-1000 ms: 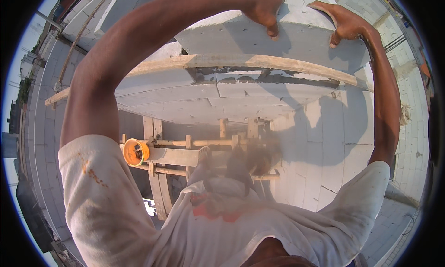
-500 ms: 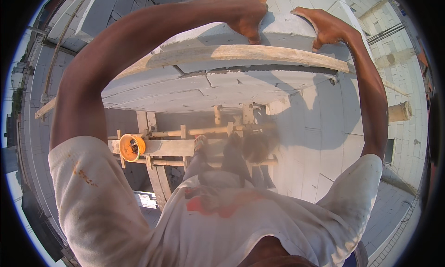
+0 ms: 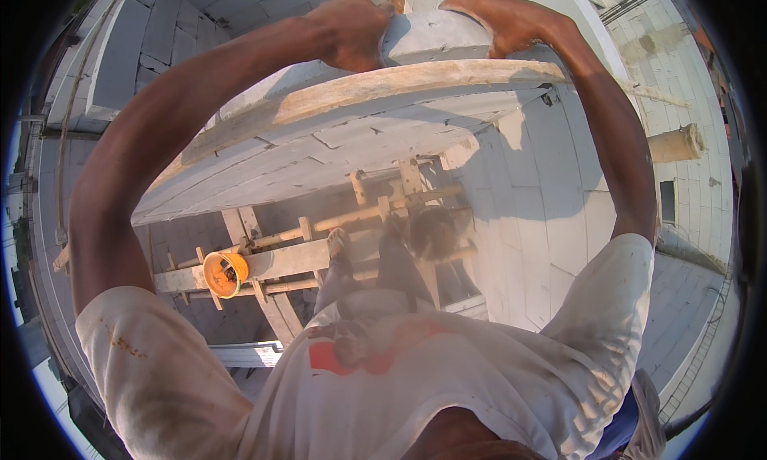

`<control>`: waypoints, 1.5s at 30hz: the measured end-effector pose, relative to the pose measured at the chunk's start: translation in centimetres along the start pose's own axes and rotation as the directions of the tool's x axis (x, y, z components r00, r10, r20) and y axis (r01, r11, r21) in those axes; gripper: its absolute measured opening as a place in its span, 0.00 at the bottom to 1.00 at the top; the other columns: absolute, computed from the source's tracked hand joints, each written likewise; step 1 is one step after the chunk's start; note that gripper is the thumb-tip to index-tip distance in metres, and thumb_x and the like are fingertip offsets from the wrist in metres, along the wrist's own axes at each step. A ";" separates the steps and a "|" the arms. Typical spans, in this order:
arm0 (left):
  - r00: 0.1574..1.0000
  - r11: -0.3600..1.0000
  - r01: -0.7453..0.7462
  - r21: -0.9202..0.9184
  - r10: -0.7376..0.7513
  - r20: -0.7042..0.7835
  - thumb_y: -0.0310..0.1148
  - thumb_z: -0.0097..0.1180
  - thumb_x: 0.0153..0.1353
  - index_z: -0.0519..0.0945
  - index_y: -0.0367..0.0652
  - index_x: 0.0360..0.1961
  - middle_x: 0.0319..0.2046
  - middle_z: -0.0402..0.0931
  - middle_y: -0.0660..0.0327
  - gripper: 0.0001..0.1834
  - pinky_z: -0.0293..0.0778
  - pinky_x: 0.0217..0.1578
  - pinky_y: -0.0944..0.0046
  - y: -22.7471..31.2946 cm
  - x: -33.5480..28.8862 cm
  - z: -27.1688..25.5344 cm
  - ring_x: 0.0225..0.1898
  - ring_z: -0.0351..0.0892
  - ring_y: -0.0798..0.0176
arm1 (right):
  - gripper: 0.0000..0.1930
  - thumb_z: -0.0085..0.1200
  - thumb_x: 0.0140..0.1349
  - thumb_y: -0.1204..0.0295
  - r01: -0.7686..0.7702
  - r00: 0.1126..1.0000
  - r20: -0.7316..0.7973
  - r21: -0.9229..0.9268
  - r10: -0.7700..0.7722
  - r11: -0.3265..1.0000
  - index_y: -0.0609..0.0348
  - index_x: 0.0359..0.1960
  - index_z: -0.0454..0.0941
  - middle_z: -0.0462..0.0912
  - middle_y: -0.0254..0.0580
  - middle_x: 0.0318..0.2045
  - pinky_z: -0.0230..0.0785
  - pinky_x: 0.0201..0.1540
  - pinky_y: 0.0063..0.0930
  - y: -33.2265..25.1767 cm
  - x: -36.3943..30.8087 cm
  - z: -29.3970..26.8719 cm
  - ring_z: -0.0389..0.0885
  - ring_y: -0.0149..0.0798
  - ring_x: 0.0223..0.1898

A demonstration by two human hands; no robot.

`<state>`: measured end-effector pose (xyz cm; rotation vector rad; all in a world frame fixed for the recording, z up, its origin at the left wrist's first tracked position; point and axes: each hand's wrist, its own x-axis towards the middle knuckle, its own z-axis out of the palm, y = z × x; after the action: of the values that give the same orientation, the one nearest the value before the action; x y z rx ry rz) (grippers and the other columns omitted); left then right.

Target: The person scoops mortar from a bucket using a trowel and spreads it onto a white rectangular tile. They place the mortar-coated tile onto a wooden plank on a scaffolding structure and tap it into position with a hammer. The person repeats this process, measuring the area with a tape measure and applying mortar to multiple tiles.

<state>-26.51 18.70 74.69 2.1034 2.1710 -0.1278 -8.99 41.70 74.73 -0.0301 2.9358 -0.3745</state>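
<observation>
Just beyond the wooden rail (image 3: 359,88), a pale block (image 3: 435,38) is clasped from above by the left hand (image 3: 351,32) and the right hand (image 3: 513,20), set apart, apparently so that its weight is balanced. The right fingers are hooked over the far edge, with the thumb against the near side; the left fingertips are hidden, so their spread cannot be told. The block thus lies under both palms. Below the rail, an orange bucket (image 3: 225,274) is stood on the scaffold plank (image 3: 292,258), presumably for easy reach.
</observation>
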 end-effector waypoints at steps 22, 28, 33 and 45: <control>0.991 0.992 0.072 -0.101 -0.059 0.121 0.54 0.72 0.62 0.67 0.29 0.72 0.57 0.81 0.34 0.49 0.79 0.62 0.43 -0.1 -0.9 -1.4 0.59 0.84 0.35 | 0.33 0.72 0.64 0.56 -0.328 0.488 -0.812 0.170 0.320 0.929 0.47 0.71 0.77 0.84 0.45 0.65 0.69 0.75 0.49 -4.4 -20.6 -1.7 0.79 0.47 0.69; 0.923 0.996 0.022 -0.092 -0.055 -0.382 0.63 0.68 0.60 0.74 0.38 0.71 0.62 0.81 0.41 0.48 0.81 0.58 0.36 1.1 -10.3 -6.9 0.64 0.81 0.41 | 0.39 0.66 0.70 0.47 -0.872 0.005 -0.772 0.307 0.636 0.381 0.64 0.72 0.74 0.80 0.59 0.66 0.68 0.72 0.53 -10.9 -42.0 5.9 0.76 0.54 0.71; 0.900 0.607 -0.360 -0.708 0.026 -0.435 0.45 0.78 0.56 0.85 0.42 0.59 0.55 0.87 0.52 0.32 0.84 0.48 0.51 6.2 -25.4 -7.9 0.51 0.89 0.51 | 0.35 0.56 0.77 0.49 -0.971 -0.107 -0.512 0.236 0.852 0.020 0.70 0.70 0.73 0.79 0.70 0.64 0.70 0.69 0.53 -10.7 -54.8 15.0 0.77 0.67 0.67; 0.677 0.890 0.339 -0.305 -0.456 -0.577 0.38 0.73 0.64 0.70 0.37 0.67 0.66 0.71 0.46 0.35 0.67 0.64 0.41 0.6 -30.5 14.6 0.65 0.71 0.41 | 0.32 0.58 0.74 0.45 -0.977 0.020 -0.748 -0.155 0.663 -0.145 0.66 0.57 0.78 0.81 0.62 0.52 0.76 0.56 0.55 -12.6 -55.2 18.6 0.82 0.62 0.55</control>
<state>-24.63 -13.49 64.59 1.6760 2.8562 0.8454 48.59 27.25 69.97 2.1372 2.2536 1.1147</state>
